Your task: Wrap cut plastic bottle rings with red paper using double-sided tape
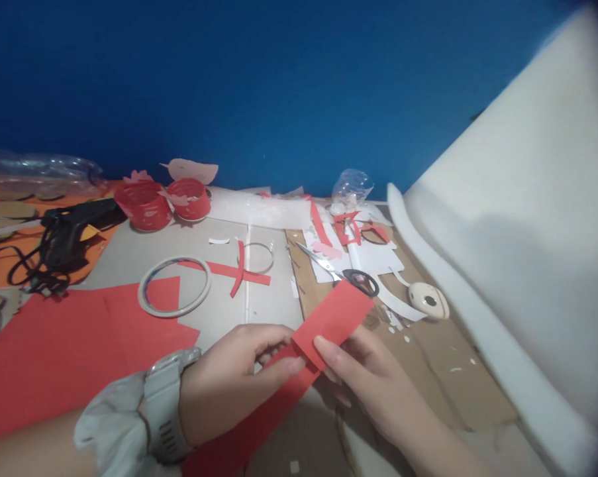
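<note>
Pinching red paper strip (pixel 323 331) between left hand (pixel 229 381) and right hand (pixel 368 384), low over tabletop (pixel 273 305). Folding near strip's middle. Best keeping edges aligned, then pressing crease flat with thumbs.

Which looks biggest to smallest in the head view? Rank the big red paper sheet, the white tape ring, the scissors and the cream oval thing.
1. Big red paper sheet, clearly largest.
2. White tape ring and scissors: they look about alike, so no ranking between them.
3. Cream oval thing, smallest.
</note>
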Tool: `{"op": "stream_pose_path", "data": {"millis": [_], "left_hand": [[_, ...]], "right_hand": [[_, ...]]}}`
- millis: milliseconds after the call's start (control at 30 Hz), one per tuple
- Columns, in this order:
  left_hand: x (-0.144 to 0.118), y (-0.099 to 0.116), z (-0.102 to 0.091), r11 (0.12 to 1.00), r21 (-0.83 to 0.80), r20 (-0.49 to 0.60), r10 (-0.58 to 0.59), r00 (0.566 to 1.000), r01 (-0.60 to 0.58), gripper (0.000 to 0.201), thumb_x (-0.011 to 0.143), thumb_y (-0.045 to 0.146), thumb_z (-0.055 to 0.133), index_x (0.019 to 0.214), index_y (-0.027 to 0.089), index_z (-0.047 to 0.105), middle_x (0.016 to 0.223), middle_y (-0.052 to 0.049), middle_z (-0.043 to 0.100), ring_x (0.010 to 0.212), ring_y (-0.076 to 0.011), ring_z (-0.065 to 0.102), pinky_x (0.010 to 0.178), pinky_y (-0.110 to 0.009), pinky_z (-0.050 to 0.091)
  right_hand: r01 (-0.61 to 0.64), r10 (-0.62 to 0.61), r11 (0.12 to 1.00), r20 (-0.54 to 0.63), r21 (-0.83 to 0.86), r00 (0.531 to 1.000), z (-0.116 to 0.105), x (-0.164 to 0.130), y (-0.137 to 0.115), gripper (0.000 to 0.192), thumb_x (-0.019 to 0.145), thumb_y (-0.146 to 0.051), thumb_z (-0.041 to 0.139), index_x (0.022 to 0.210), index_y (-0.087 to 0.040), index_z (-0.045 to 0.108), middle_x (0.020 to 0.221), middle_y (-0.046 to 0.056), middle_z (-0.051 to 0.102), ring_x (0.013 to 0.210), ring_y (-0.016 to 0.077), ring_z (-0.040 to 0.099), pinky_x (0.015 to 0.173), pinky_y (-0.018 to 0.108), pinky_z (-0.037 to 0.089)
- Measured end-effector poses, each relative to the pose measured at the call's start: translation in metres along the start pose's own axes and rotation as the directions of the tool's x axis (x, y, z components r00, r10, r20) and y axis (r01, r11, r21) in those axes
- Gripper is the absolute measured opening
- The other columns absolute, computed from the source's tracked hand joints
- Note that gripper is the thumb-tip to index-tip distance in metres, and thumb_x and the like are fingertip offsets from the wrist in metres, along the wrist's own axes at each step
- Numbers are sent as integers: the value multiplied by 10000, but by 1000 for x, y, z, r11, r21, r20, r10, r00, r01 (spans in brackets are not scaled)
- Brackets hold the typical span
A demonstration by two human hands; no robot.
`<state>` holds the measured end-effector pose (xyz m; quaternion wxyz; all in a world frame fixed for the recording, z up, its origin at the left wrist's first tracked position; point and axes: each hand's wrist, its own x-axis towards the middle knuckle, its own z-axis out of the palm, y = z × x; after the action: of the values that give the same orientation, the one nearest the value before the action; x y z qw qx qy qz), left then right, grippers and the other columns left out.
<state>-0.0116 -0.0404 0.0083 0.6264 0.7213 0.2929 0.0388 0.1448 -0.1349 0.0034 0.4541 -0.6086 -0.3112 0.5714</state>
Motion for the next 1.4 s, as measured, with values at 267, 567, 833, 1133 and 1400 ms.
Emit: {"op": "stream_pose_path", "data": {"millis": [267,567,833,1133,1400], "left_hand": [[0,-7,3,936,-348,-33,-71,997,55,109,830,274,612,832,171,578,703,53,629,637,-78,547,579,-173,397],[0,-5,4,900,-424,-16,-119,993,101,123,814,252,614,769,151,559,660,46,616,581,-58,515,539,-160,366],[2,-9,5,923,-383,-67,-73,995,42,95,847,243,572,814,161,606,775,18,671,727,-96,607,656,-173,441],[2,-9,4,919,-391,-33,-65,997,47,110,887,219,509,902,167,604,809,18,676,738,-94,603,648,-168,433],[-1,-8,4,954,-299,-26,-49,998,39,149,895,245,490,918,160,610,825,-4,673,770,-128,604,679,-205,445]], "right_hand": [[28,-23,999,-114,42,993,5,-1,0,327,797,-498,659,746,-184,581,555,-67,451,439,45,361,423,174,288],[25,-51,990,-188,-138,981,8,-4,-1,344,780,-522,653,719,-187,609,530,-58,444,425,62,331,381,196,235],[13,-25,998,-199,-57,980,9,-3,-2,368,737,-541,688,695,-190,588,519,-69,438,434,62,347,418,193,259],[-3,-17,994,-196,-105,980,9,-3,-2,346,771,-523,653,720,-185,598,535,-63,441,448,67,348,428,198,257],[-6,-25,989,-209,-147,978,9,-3,-1,315,791,-499,647,727,-193,603,552,-48,461,466,85,369,428,205,295]]}}
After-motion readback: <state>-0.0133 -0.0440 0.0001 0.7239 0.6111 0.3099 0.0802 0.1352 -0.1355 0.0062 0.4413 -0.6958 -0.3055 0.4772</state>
